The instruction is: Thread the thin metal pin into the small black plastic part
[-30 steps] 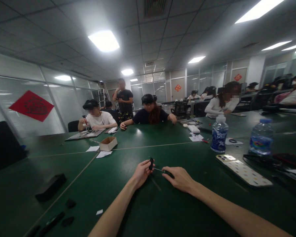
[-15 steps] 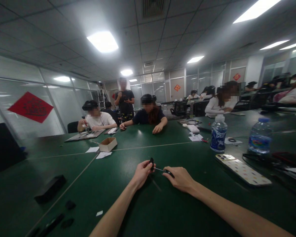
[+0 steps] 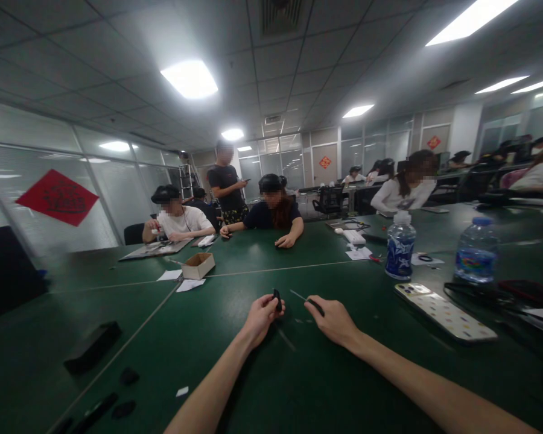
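My left hand (image 3: 260, 317) is closed in a pinch on a small black part (image 3: 277, 299), held just above the green table (image 3: 235, 361). My right hand (image 3: 335, 322) grips a thin screwdriver (image 3: 308, 299) with a black handle; its metal shaft points up and left. The tip stands a little apart from the black part. Both forearms reach in from the bottom of the view.
A phone in a patterned case (image 3: 443, 312) and two water bottles (image 3: 400, 245) (image 3: 476, 251) stand to the right. A small cardboard box (image 3: 199, 264) and paper slips lie ahead on the left. Black pieces (image 3: 93, 346) lie near the left. Other people sit at the far side.
The screwdriver tip was at the black part; my right hand has drawn it away to the right and tilted it up. A person across the table has lowered an arm.
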The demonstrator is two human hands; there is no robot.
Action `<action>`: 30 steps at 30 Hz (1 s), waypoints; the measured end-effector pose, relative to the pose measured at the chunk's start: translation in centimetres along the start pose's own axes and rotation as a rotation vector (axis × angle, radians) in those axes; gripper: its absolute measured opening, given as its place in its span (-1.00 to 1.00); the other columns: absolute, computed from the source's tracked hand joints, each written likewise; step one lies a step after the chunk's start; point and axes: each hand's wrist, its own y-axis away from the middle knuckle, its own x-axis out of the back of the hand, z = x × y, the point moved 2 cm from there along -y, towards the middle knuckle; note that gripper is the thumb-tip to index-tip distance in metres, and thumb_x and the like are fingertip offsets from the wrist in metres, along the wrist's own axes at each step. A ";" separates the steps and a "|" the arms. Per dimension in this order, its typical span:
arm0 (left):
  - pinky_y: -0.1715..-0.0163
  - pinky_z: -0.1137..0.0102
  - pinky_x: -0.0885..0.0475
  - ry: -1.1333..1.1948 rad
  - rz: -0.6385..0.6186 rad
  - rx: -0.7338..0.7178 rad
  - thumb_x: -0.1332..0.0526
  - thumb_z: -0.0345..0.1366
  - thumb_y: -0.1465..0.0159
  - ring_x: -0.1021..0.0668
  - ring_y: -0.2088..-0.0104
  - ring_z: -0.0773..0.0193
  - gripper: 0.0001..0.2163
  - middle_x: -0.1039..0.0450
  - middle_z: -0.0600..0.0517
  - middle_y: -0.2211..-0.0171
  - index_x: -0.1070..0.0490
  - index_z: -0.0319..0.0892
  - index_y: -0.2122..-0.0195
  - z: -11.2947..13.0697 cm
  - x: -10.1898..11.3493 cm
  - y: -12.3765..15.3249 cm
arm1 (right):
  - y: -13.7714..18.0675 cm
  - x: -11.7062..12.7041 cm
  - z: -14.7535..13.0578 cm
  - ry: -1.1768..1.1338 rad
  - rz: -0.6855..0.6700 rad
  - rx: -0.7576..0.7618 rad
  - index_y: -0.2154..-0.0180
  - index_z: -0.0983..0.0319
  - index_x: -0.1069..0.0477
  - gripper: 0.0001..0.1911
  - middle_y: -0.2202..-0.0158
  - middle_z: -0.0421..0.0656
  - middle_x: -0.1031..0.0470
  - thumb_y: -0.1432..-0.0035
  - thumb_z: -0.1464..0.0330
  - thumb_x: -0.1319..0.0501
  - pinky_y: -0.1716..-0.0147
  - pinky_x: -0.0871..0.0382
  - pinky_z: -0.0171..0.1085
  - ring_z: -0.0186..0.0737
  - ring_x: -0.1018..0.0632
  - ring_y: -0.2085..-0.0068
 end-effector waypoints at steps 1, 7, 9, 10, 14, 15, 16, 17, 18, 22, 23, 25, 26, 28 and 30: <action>0.34 0.48 -0.42 0.004 0.004 -0.001 -0.24 -0.39 -0.19 -0.49 0.40 0.33 -0.88 -0.45 -0.11 0.36 -0.44 -0.36 0.30 0.0 0.0 0.0 | 0.1 0.0 -0.3 0.015 -0.052 0.060 0.13 0.19 -0.41 -0.63 0.33 -0.13 -0.53 -0.28 0.17 0.07 0.35 -0.35 -0.28 -0.21 -0.53 0.37; 0.36 0.49 -0.41 0.019 0.013 -0.006 -0.27 -0.38 -0.17 -0.49 0.40 0.34 -0.85 -0.46 -0.12 0.33 -0.44 -0.34 0.26 -0.4 0.4 -0.3 | 0.5 0.3 -1.7 0.085 -0.185 0.131 0.16 0.18 -0.42 -0.63 0.32 -0.14 -0.53 -0.27 0.17 0.07 0.33 -0.32 -0.31 -0.22 -0.52 0.33; 0.36 0.49 -0.41 0.019 0.008 -0.008 -0.27 -0.38 -0.17 -0.49 0.40 0.35 -0.84 -0.46 -0.12 0.33 -0.45 -0.34 0.24 -0.6 0.6 -0.5 | 0.4 0.2 -1.6 0.109 -0.183 0.122 0.15 0.19 -0.42 -0.62 0.31 -0.12 -0.53 -0.27 0.16 0.07 0.31 -0.31 -0.31 -0.21 -0.53 0.31; 0.36 0.49 -0.41 0.018 0.004 -0.010 -0.27 -0.38 -0.17 -0.49 0.40 0.34 -0.83 -0.46 -0.12 0.32 -0.45 -0.34 0.23 -0.6 0.7 -0.6 | 0.4 0.1 -1.5 0.117 -0.181 0.123 0.15 0.19 -0.42 -0.61 0.31 -0.12 -0.53 -0.27 0.15 0.08 0.31 -0.31 -0.31 -0.21 -0.53 0.31; 0.35 0.48 -0.40 0.003 -0.022 -0.016 -0.29 -0.36 -0.15 -0.49 0.37 0.33 -0.79 -0.47 -0.14 0.28 -0.46 -0.32 0.20 -0.7 0.8 -0.5 | 0.3 0.0 -1.3 0.110 -0.182 0.139 0.15 0.18 -0.42 -0.59 0.33 -0.13 -0.53 -0.28 0.14 0.10 0.32 -0.30 -0.31 -0.22 -0.52 0.34; 0.35 0.48 -0.40 -0.007 -0.025 -0.022 -0.30 -0.35 -0.14 -0.49 0.37 0.32 -0.78 -0.47 -0.14 0.28 -0.46 -0.32 0.20 -0.7 0.8 -0.5 | 0.3 0.0 -1.3 0.107 -0.185 0.141 0.16 0.18 -0.42 -0.60 0.34 -0.14 -0.53 -0.28 0.14 0.10 0.33 -0.30 -0.32 -0.23 -0.52 0.35; 0.35 0.48 -0.40 -0.021 -0.027 -0.029 -0.30 -0.35 -0.13 -0.49 0.36 0.32 -0.78 -0.47 -0.13 0.28 -0.46 -0.31 0.19 -0.6 0.7 -0.4 | 0.3 0.0 -1.4 0.105 -0.185 0.141 0.17 0.18 -0.42 -0.60 0.34 -0.14 -0.52 -0.28 0.14 0.10 0.33 -0.30 -0.32 -0.23 -0.52 0.35; 0.35 0.48 -0.39 -0.039 -0.027 -0.038 -0.31 -0.33 -0.13 -0.49 0.36 0.32 -0.77 -0.47 -0.13 0.29 -0.47 -0.31 0.19 -0.6 0.7 -0.4 | 0.4 0.1 -1.4 0.105 -0.186 0.140 0.18 0.18 -0.43 -0.60 0.34 -0.14 -0.52 -0.27 0.14 0.09 0.34 -0.30 -0.33 -0.24 -0.51 0.36; 0.34 0.48 -0.39 -0.057 -0.029 -0.046 -0.31 -0.32 -0.12 -0.49 0.36 0.32 -0.76 -0.47 -0.12 0.29 -0.47 -0.31 0.19 -0.5 0.6 -0.3 | 0.4 0.2 -1.4 0.105 -0.187 0.138 0.18 0.18 -0.43 -0.60 0.34 -0.14 -0.52 -0.27 0.15 0.09 0.34 -0.30 -0.33 -0.24 -0.51 0.36; 0.32 0.45 -0.38 -0.111 -0.035 -0.075 -0.35 -0.25 -0.08 -0.48 0.33 0.29 -0.68 -0.47 -0.11 0.29 -0.46 -0.30 0.17 -0.2 0.4 -0.1 | 0.4 0.4 -1.6 0.095 -0.205 0.130 0.18 0.19 -0.43 -0.59 0.34 -0.14 -0.52 -0.27 0.15 0.09 0.35 -0.31 -0.33 -0.25 -0.51 0.36; 0.31 0.44 -0.38 -0.119 -0.033 -0.079 -0.35 -0.23 -0.07 -0.48 0.33 0.29 -0.66 -0.47 -0.11 0.29 -0.46 -0.30 0.17 -0.2 0.4 -0.1 | 0.5 0.4 -1.6 0.095 -0.206 0.127 0.18 0.19 -0.43 -0.59 0.33 -0.14 -0.52 -0.27 0.15 0.10 0.35 -0.31 -0.33 -0.25 -0.51 0.36; 0.30 0.44 -0.38 -0.134 -0.033 -0.083 -0.36 -0.21 -0.06 -0.48 0.33 0.29 -0.63 -0.47 -0.11 0.28 -0.45 -0.31 0.15 -0.2 0.3 -0.1 | 0.5 0.4 -1.5 0.100 -0.196 0.127 0.18 0.19 -0.44 -0.58 0.33 -0.13 -0.52 -0.27 0.14 0.10 0.34 -0.32 -0.33 -0.25 -0.51 0.35; 0.30 0.44 -0.37 -0.141 -0.038 -0.083 -0.35 -0.20 -0.06 -0.48 0.33 0.29 -0.62 -0.47 -0.10 0.28 -0.45 -0.30 0.14 -0.1 0.3 0.0 | 0.5 0.4 -1.5 0.103 -0.189 0.129 0.19 0.20 -0.44 -0.58 0.33 -0.13 -0.52 -0.27 0.15 0.10 0.34 -0.32 -0.32 -0.25 -0.51 0.35; 0.31 0.44 -0.37 -0.154 -0.043 -0.086 -0.35 -0.19 -0.06 -0.48 0.36 0.31 -0.61 -0.47 -0.09 0.29 -0.44 -0.30 0.13 -0.1 0.3 0.0 | 0.5 0.3 -1.5 0.106 -0.173 0.130 0.19 0.20 -0.44 -0.59 0.34 -0.14 -0.52 -0.28 0.16 0.10 0.33 -0.32 -0.33 -0.25 -0.51 0.35; 0.34 0.45 -0.36 -0.157 -0.044 -0.088 -0.35 -0.18 -0.05 -0.47 0.39 0.32 -0.61 -0.46 -0.08 0.31 -0.44 -0.31 0.15 0.0 0.2 -0.1 | 0.5 0.4 -1.5 0.109 -0.160 0.116 0.17 0.20 -0.44 -0.60 0.34 -0.14 -0.52 -0.27 0.17 0.09 0.33 -0.33 -0.33 -0.24 -0.51 0.35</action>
